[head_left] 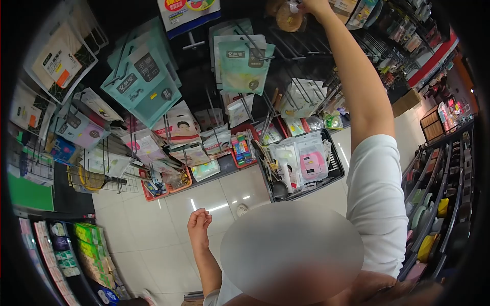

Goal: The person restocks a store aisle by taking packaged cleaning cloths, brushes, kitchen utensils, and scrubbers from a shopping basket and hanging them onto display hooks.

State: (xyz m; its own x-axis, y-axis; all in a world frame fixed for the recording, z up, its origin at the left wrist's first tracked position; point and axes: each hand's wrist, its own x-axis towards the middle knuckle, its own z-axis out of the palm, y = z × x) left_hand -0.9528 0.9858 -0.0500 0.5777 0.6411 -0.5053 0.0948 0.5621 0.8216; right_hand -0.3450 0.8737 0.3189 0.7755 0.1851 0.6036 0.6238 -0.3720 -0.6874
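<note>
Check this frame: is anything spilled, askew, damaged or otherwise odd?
No spill or clear damage shows. The black basket just right of centre looks untidy: packets and other goods lie jumbled inside. The large teal packet at left hangs slanted, though the curved view may exaggerate that.

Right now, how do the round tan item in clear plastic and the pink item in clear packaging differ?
Place: the round tan item is up at the right hand; the pink item lies in the black plastic basket. Shape: the tan one is round, the pink one squarish. Both have see-through packaging.
</note>
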